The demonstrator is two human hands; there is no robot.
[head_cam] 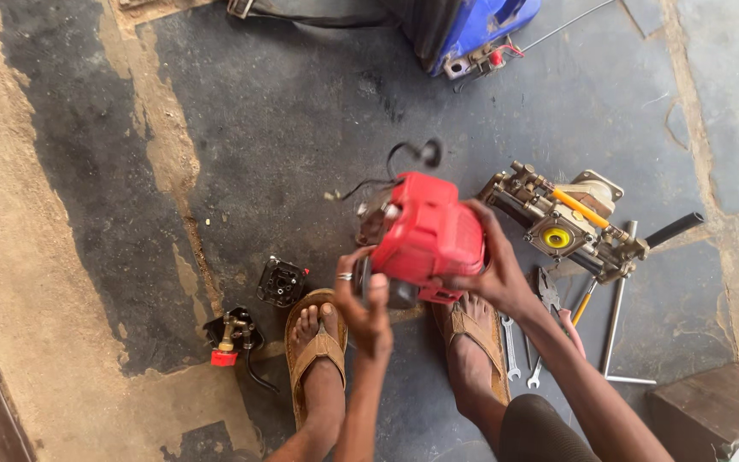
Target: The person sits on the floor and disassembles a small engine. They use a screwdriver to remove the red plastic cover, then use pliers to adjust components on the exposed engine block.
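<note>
Here the fingers of the right hand (491,272) are spread and pressed on the side of a small red engine (425,235), so this hand grips the red cover from the right. The left hand (364,301) is at the lower left corner of the same engine; its fingers are curled together around a dark part under the red cover, and a ring is seen on one finger. The engine is held just above the dark floor (284,111), over the two feet in brown sandals (318,342), and a black cable with a round cap (428,153) rises from its top. To the right of the engine, very near the right hand, lies a brass pump assembly (570,224) with a yellow round piece and a black handle. Below the right forearm some wrenches (513,346) and pliers with red grips (558,308) lie on the floor, and a long metal T-wrench (617,316) is beside them. To the left of the feet there is a small black engine part (282,282), and further left a black piece with a red part (228,338). At the top edge stands a blue tank (472,26), well apart from the hands, and a rusty metal box (716,406) is in the lower right corner.
</note>
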